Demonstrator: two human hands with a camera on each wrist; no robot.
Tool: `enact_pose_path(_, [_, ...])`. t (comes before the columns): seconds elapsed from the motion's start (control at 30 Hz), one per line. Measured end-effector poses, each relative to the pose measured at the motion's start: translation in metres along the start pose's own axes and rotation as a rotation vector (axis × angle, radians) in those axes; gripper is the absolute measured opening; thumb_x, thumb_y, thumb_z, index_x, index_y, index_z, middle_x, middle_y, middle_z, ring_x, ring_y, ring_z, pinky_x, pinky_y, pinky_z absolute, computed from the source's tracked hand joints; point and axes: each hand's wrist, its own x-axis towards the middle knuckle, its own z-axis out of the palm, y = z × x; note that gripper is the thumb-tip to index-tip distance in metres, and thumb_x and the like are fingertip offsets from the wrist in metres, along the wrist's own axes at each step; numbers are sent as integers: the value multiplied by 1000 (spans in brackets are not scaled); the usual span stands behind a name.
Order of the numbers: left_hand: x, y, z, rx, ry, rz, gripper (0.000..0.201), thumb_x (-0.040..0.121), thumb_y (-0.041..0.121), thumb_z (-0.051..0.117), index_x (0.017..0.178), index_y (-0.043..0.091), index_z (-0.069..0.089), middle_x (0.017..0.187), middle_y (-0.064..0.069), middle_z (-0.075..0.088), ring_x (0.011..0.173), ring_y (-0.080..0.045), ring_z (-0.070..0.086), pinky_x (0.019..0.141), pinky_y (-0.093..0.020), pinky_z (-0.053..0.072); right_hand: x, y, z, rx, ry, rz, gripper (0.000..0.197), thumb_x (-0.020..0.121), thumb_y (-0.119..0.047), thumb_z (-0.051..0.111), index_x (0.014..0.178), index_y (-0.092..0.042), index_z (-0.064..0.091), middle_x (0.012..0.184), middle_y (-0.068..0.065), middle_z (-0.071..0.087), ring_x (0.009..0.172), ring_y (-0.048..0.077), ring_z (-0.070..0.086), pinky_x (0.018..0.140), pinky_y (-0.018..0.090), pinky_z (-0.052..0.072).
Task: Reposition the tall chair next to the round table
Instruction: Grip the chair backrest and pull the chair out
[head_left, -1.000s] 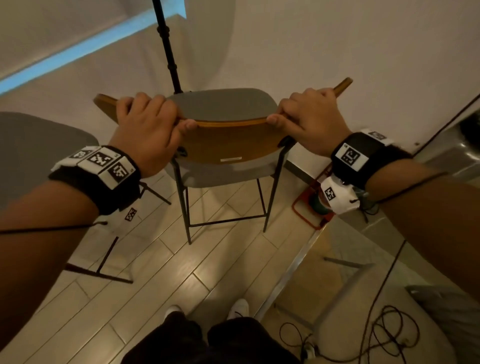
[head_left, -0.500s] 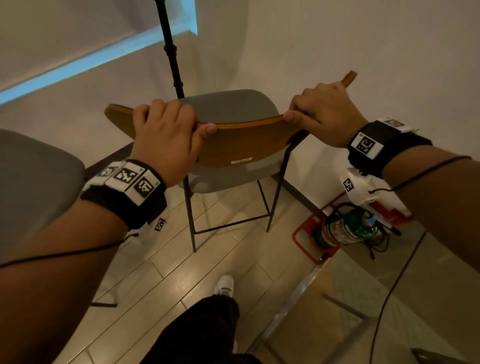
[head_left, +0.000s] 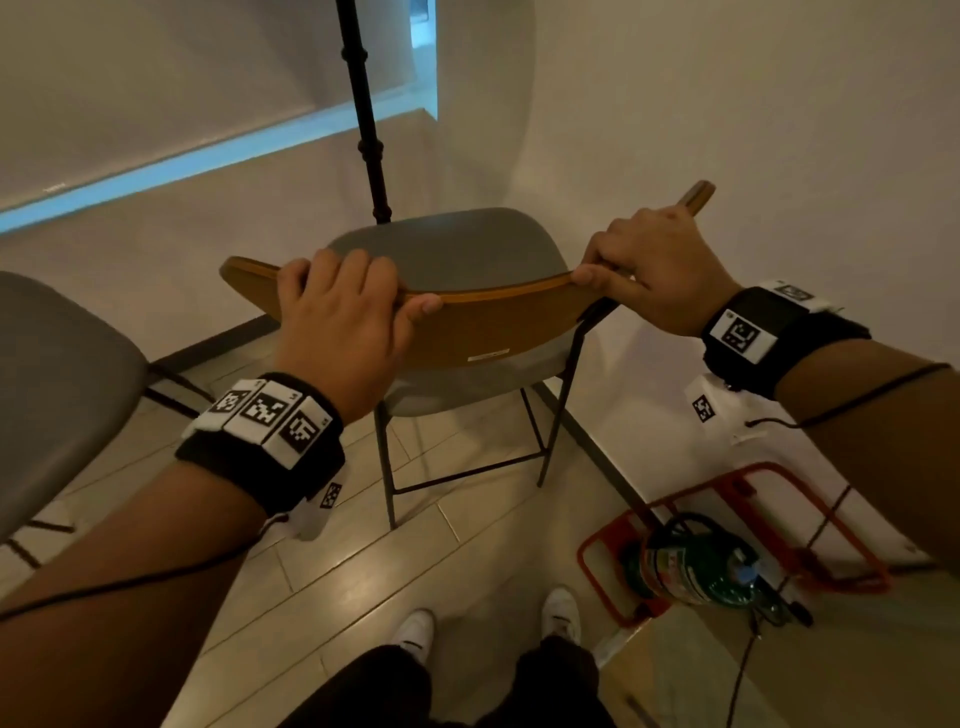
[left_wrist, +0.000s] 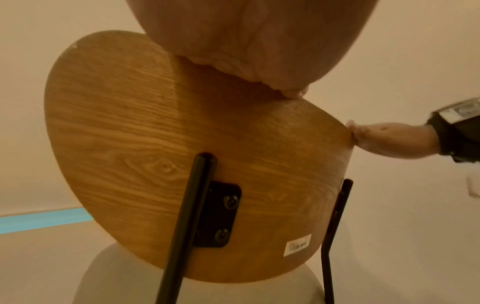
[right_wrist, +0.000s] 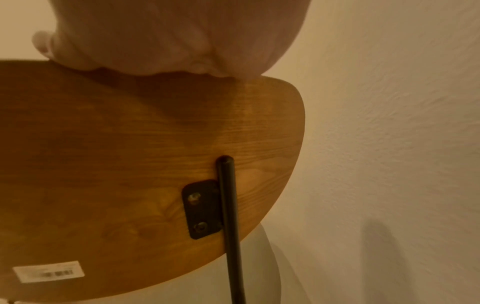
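The tall chair (head_left: 457, 260) has a grey padded seat, a curved wooden backrest (head_left: 488, 322) and thin black metal legs; it stands on the plank floor in a corner by the wall. My left hand (head_left: 343, 306) grips the backrest's top edge on the left, fingers over the front and thumb behind. My right hand (head_left: 644, 265) grips the same edge on the right. The left wrist view shows the backrest's wooden rear (left_wrist: 161, 156) under my left hand (left_wrist: 249, 45), with my right hand (left_wrist: 384, 139) at its far edge. In the right wrist view my right hand (right_wrist: 176, 37) covers the backrest's (right_wrist: 130, 156) top edge.
A grey round surface (head_left: 57, 384) on black legs fills the left edge. A black pole (head_left: 363, 114) rises behind the chair. A green bottle (head_left: 696, 566) lies in a red wire frame (head_left: 779, 525) on the floor at right, with cables. My feet (head_left: 488, 623) stand behind the chair.
The chair has shifted right and toward the corner wall with both hands holding it. My feet have stepped forward, and the green bottle and red frame have come into full view.
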Motion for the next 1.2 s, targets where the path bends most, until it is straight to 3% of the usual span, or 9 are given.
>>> enact_pose_path(0.07, [7,12,4,18,6,-36,45,104,54,27,90,16,48,90,-4,47,88,-29,45,94,-47,30,6,17,5,15,19,-22,89,97,-80,8,86,-18,70,74,3,63,72,26,59,84,47,42])
enact_pose_path(0.17, [19,30,10,72,2,-95,46,103,54,28,90,15,49,89,-5,45,89,-30,45,93,-48,31,17,40,11,8,22,-44,80,98,-81,10,87,-26,67,76,-7,58,76,19,54,99,67,42])
enact_pose_path(0.2, [24,36,11,84,-2,-119,46,103,54,28,90,15,49,90,-3,43,89,-30,44,93,-48,30,21,49,13,10,36,-66,80,98,-81,10,88,-26,67,76,-6,58,76,21,55,99,67,42])
enact_pose_path(0.3, [37,54,19,99,-12,-166,50,103,56,25,94,15,51,91,-3,42,91,-30,43,95,-49,30,30,73,13,58,48,-121,88,96,-82,7,87,-20,69,75,-1,59,75,27,59,95,57,43])
enact_pose_path(0.53, [62,77,29,125,10,-232,57,101,58,22,99,12,54,96,-11,51,95,-33,44,97,-49,29,56,109,16,69,8,-212,101,91,-84,0,96,-11,69,85,11,65,85,34,60,93,52,40])
enact_pose_path(0.8, [99,80,44,133,26,-270,56,100,61,22,99,14,52,97,-8,50,97,-31,44,98,-48,28,95,134,18,59,-45,-271,113,85,-87,-8,101,-5,68,81,8,53,80,31,55,95,50,39])
enact_pose_path(0.9, [107,74,47,144,26,-267,56,100,60,21,100,14,52,99,-10,52,98,-32,45,98,-48,28,105,136,18,49,-55,-279,115,84,-88,-9,103,-5,67,84,15,59,84,36,59,95,51,39])
enact_pose_path(1.03, [120,65,50,155,16,-279,55,100,60,21,100,15,52,99,-9,53,98,-31,45,98,-48,28,120,138,20,24,-59,-297,111,86,-87,-7,105,-6,67,85,14,60,81,31,56,96,51,40])
enact_pose_path(1.2, [131,52,51,136,-1,-299,55,99,62,23,97,16,53,95,-7,52,95,-30,46,97,-48,29,135,133,21,-22,-23,-235,83,95,-67,14,106,-5,68,96,18,69,92,37,65,92,44,38])
